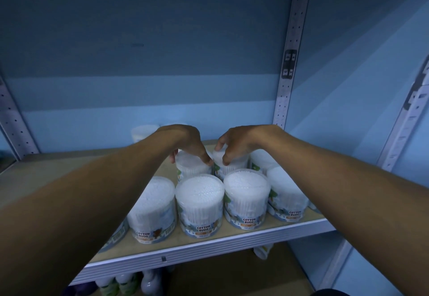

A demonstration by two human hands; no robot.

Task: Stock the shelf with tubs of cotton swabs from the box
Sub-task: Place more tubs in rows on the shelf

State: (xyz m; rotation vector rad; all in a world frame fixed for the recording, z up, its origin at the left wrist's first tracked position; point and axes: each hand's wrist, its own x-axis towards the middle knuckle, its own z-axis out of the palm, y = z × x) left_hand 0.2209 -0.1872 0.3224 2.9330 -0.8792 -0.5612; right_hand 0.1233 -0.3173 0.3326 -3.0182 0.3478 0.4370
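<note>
Several clear round tubs of white cotton swabs stand on the wooden shelf (pixel 58 170), in a front row and a row behind it. My left hand (pixel 188 143) grips the lid of a second-row tub (pixel 191 168) from above, fingers curled round its rim. Beside it, my right hand (pixel 234 144) grips the neighbouring second-row tub (pixel 231 168) the same way. Both tubs stand on the shelf board. A front-row tub (pixel 199 205) labelled "Cotton Buds" stands just before them. The box is out of view.
One more tub (pixel 144 132) stands far back on the left. A perforated metal upright (pixel 287 68) rises at the back right. Blue walls close the back and right side. Bottles (pixel 130 284) stand on the lower shelf below the front edge.
</note>
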